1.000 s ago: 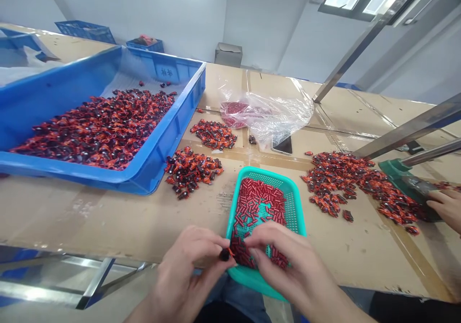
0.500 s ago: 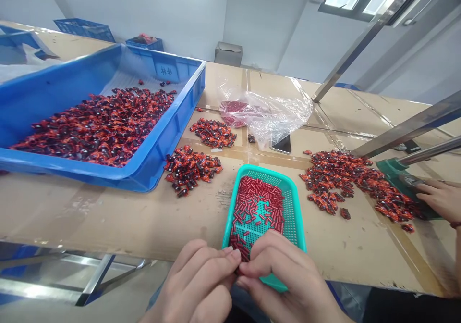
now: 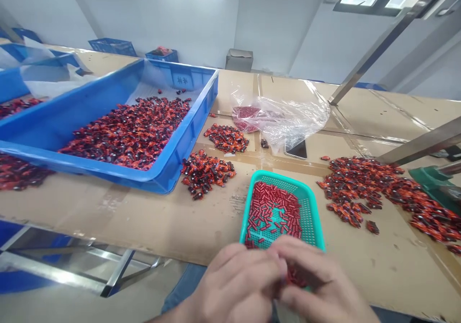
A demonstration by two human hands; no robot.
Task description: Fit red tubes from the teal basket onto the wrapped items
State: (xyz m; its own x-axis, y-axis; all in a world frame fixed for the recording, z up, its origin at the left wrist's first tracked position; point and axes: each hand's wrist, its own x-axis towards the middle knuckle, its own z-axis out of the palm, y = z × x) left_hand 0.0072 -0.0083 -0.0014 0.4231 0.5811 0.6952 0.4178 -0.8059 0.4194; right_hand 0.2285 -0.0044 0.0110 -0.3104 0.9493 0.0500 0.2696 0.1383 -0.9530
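Observation:
My left hand point(image 3: 239, 284) and my right hand point(image 3: 320, 282) meet over the near end of a green plastic basket point(image 3: 317, 227). The fingers of both are closed, fingertips pressed together and somewhat smeared by motion. Whatever is between them is hidden; a little red shows beside the fingers. Inside the basket lie many small dark-red cylinders point(image 3: 268, 198), and the green mesh bottom shows through near the middle.
Left stands a large blue crate point(image 3: 165, 169) of red-and-black pieces point(image 3: 137, 130). Similar pieces lie in piles beside it point(image 3: 207, 171) and at right point(image 3: 356, 183), near a green tool base point(image 3: 432, 183). Behind the basket are a clear plastic bag point(image 3: 288, 121), a phone point(image 3: 297, 149) and metal posts point(image 3: 374, 56).
The view has swung left, so everything sits further right. A co-worker's hand at the far right has left the picture. My hands remain together at the basket's near end.

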